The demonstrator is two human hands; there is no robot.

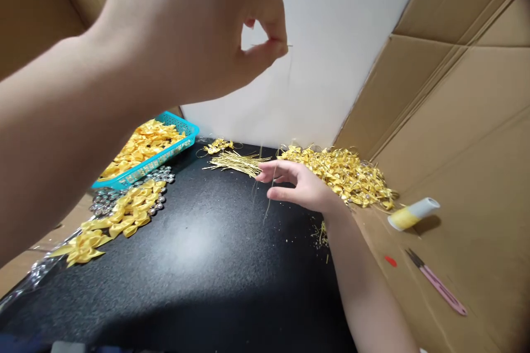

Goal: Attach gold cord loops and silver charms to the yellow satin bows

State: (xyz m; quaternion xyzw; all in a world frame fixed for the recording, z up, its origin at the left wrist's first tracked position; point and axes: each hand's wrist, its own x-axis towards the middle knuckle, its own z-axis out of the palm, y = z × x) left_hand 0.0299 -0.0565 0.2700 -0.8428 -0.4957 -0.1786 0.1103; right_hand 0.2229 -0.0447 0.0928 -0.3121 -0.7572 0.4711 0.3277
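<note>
Over the counter (186, 276), the left hand (207, 27) pinches a needle (290, 45); the right hand (304, 187), spread, hovers near its right edge.

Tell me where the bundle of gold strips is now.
In the head view, the gold strips lie toward the far edge of the black tabletop, just left of the right hand and in front of a small cluster of yellow bows.
</note>
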